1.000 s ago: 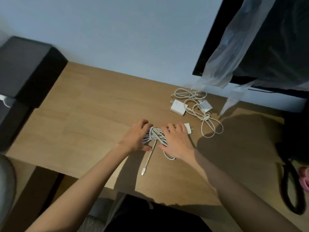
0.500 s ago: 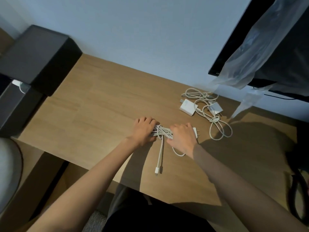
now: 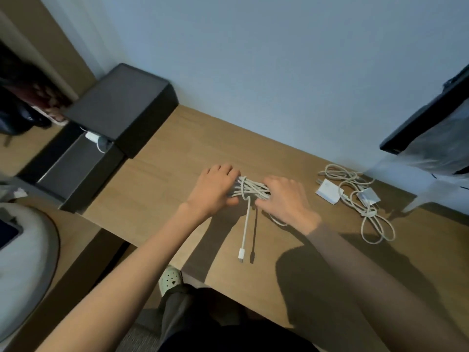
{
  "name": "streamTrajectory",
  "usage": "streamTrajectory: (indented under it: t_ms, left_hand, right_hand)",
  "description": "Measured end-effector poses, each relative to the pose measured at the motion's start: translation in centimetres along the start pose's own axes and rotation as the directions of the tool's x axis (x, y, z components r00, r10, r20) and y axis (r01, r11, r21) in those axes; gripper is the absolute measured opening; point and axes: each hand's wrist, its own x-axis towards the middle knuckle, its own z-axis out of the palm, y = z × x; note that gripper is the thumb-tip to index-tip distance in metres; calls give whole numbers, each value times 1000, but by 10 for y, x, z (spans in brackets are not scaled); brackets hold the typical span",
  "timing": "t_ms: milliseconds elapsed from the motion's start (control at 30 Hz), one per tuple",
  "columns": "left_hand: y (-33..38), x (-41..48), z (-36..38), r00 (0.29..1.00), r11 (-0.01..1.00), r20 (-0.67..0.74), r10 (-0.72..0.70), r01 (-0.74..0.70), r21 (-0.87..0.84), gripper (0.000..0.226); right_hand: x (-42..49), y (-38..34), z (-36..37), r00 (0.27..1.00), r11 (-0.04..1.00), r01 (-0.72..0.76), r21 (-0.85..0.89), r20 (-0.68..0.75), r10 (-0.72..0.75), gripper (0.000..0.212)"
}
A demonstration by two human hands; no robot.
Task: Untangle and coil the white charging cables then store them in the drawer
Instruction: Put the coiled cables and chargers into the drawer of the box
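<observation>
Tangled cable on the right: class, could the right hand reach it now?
Probably, once freed: the tangled cable lies uncovered on the desk beside the right hand, nothing between, but that hand grips the coiled bundle.

No readable txt anywhere tbh. The white charger brick (image 3: 329, 195) looks plain from this angle; if there's any print on it, it's too small and blurry to make out. Same w/ the black box (image 3: 121, 107): no label or logo legible.
</observation>
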Motion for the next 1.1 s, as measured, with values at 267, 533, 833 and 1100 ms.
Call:
streamTrajectory:
  t_ms: [267, 533, 833, 1100]
  left_hand:
    - [-136, -56, -42, 969, 999, -247, 12, -2, 42, 46]
    - [-246, -119, -65, 950, 997, -307, -55, 68, 30, 49]
    - [-298, -175, -71, 915, 965, -318, -248, 261, -2, 54]
    - [-335, -200, -61, 866, 917, -308, -395, 391, -78, 51]
  right_hand:
    - [59, -138, -9, 968, 987, 99, -128, -218, -125, 23]
    - [104, -259, 4, 929, 968, 157, -195, -304, -212, 27]
    - [137, -332, 17, 888, 910, 343, -232, -236, -394, 30]
    - [164, -375, 28, 847, 853, 482, -201, -142, -512, 32]
